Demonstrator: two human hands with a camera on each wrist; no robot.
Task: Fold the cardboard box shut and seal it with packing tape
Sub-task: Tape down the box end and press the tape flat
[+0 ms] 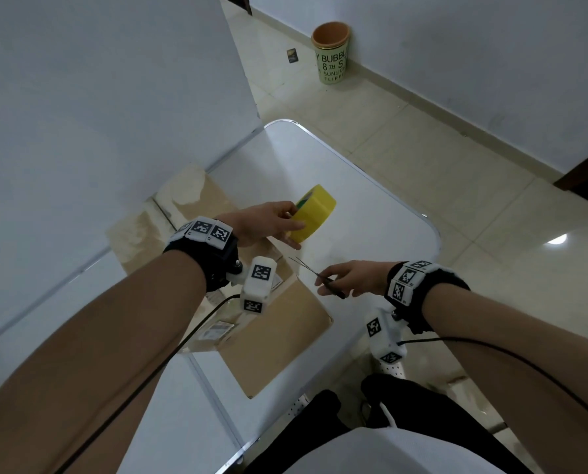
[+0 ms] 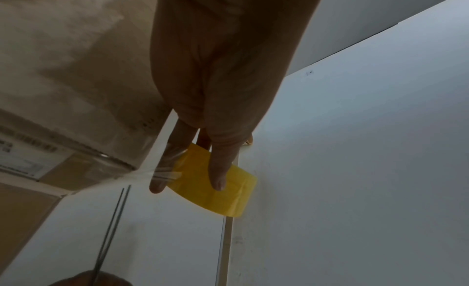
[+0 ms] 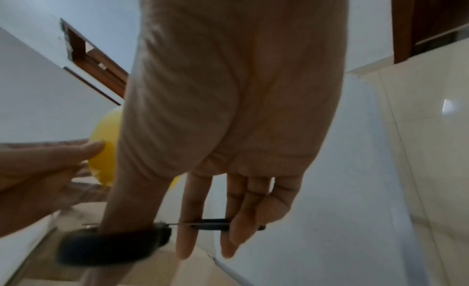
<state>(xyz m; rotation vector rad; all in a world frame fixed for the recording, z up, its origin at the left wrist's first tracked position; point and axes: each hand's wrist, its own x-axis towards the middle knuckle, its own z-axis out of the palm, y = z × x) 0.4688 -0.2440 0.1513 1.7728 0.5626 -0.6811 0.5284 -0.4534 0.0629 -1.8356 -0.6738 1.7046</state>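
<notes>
Box (image 1: 278,340) on table (image 1: 371,213), closed. Left hand (image 1: 265,224) grasping roll (image 1: 314,213) just beyond box, tape stretched back to box. Right hand (image 1: 349,278) gripping scissors (image 1: 323,278). Best kept taut, snipped close to box edge, end pressed down.

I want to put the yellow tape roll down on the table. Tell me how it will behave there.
The tape roll is round, so set on its rim it would likely roll on the smooth white table; laid flat it should stay. The left hand carries it by fingers alone, so it is probably light and stiff.
</notes>
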